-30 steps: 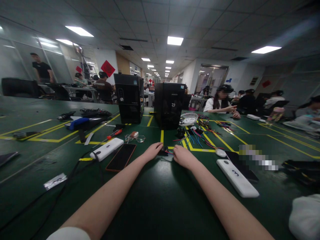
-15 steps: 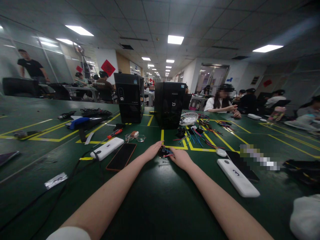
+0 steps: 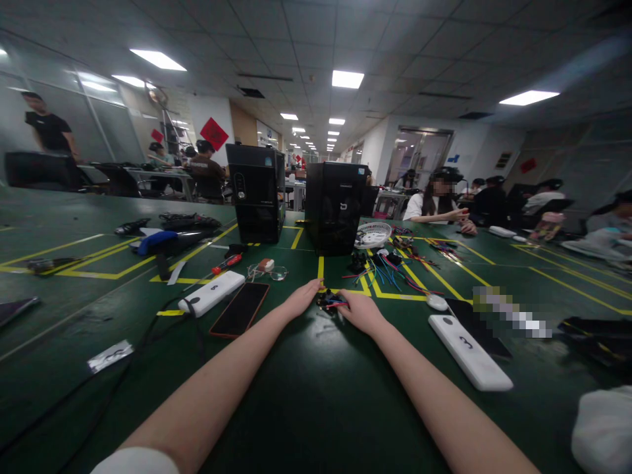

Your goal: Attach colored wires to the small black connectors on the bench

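Roughly midway between the two hands, as the head view shows it, a small black component with thin red and blue wires [image 3: 327, 301] lies low over the dark green tabletop [image 3: 316, 401]. Its longer side seems to run crosswise, from one hand toward the other, though it is too small and dim to be sure. The bare right hand [image 3: 363, 314] is the nearer: its bent fingers meet the wired right end. The bare left hand [image 3: 302, 299] reaches in with fingers fairly straight, their tips just beside the component's far left edge. As for the grip, I cannot tell on either side how far the fingers are closed, or whether the left one has hold of anything.

Beyond the right hand, a round white slotted plastic basket [image 3: 379, 238] stands close to a glossy black computer tower [image 3: 336, 210]; some small dark pieces show inside, too indistinct to name. Nearer than the basket, a loose spread of black connectors with blue, red and green wires [image 3: 388, 270] lies directly on the tabletop, outside any container.
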`<state>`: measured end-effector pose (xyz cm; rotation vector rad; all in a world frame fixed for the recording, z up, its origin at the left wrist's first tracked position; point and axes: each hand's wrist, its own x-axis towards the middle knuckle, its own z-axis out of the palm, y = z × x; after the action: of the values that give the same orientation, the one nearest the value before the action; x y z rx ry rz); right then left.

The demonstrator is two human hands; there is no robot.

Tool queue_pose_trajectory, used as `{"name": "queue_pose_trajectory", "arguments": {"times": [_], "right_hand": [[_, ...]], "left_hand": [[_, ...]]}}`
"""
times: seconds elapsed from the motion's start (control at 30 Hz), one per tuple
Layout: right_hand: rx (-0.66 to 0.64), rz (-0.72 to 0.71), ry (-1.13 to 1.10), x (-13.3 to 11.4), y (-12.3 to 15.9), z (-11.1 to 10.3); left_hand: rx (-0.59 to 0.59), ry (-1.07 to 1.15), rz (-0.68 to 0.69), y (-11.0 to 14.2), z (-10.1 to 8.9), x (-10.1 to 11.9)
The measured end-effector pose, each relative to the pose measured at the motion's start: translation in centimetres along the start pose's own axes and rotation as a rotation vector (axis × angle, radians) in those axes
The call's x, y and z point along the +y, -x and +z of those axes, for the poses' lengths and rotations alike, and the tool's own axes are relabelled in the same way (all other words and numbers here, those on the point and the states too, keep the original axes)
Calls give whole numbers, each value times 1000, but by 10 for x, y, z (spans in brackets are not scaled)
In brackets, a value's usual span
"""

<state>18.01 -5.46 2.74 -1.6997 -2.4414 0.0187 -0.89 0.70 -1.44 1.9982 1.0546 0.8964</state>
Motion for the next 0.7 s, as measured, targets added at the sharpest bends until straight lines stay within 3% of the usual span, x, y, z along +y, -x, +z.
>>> {"name": "queue_pose_trajectory", "arguments": {"times": [0.33, 0.4, 0.47, 0.6, 0.7], "right_hand": [[-68, 99, 48, 27, -4, 1], [-34, 137, 36, 30, -3, 1], [8, 125, 7, 27, -2, 1], [1, -43, -20, 8, -2, 7], [-18, -15, 5, 4, -4, 10]], "left_hand": [[0, -5, -16, -2, 1, 0], [0, -7, -13, -2, 1, 0], [2, -8, -12, -2, 1, -1], [12, -16, -10, -3, 2, -4], [7, -17, -17, -4, 2, -4]]}}
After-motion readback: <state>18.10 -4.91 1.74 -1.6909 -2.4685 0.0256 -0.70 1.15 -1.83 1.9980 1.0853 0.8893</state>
